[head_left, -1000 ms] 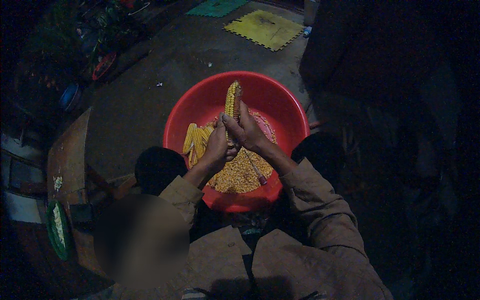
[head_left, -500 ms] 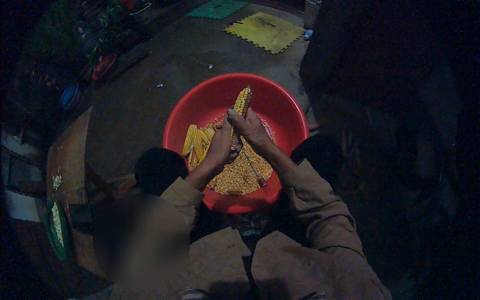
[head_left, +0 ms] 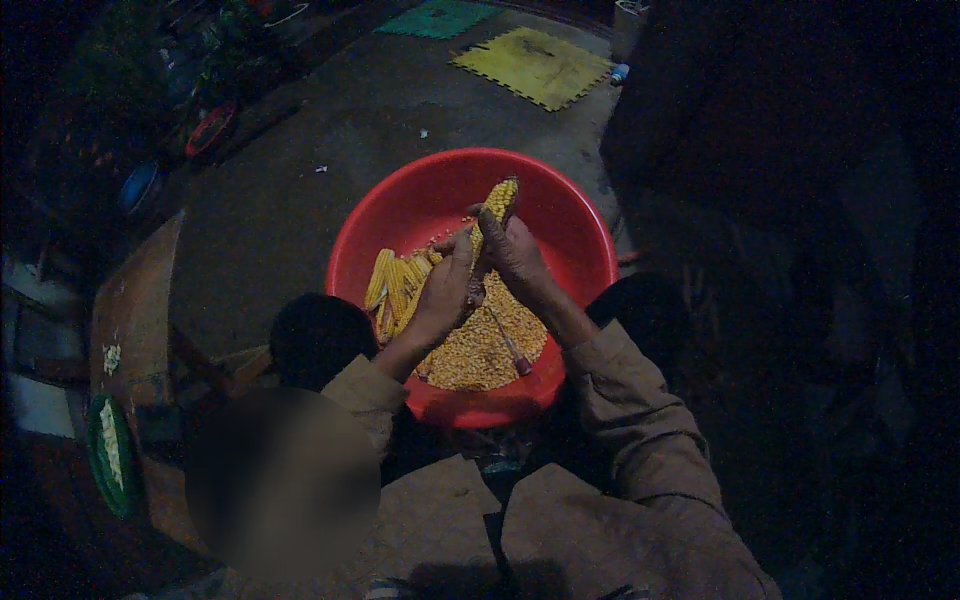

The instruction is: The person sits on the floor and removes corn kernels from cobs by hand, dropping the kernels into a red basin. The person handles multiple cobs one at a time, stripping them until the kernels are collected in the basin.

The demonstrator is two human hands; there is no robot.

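Observation:
Both my hands are closed around one corn cob (head_left: pixel 503 197) over a big red basin (head_left: pixel 400 200). My left hand (head_left: pixel 447 288) grips its lower part, and my right hand (head_left: pixel 517 258) wraps the upper part with the thumb pressed along the kernels. The cob's yellow tip sticks out above my fingers, leaning to the right. Beneath lie loose corn kernels (head_left: pixel 475 358) in a heap. A screwdriver-like tool with a reddish handle (head_left: pixel 523 366) rests on them. Several whole corn cobs (head_left: pixel 400 285) are piled at the basin's left side.
Left of me stands a wooden table (head_left: pixel 140 300), with a green tray (head_left: pixel 112 455) holding something pale. A yellow foam mat (head_left: pixel 535 65) and a green mat (head_left: pixel 435 17) lie on the floor ahead. Red (head_left: pixel 210 130) and blue basins (head_left: pixel 140 187) sit at far left.
The cob has tilted further right and its tip has dropped slightly. My right thumb has shifted up along it, with both hands still gripping.

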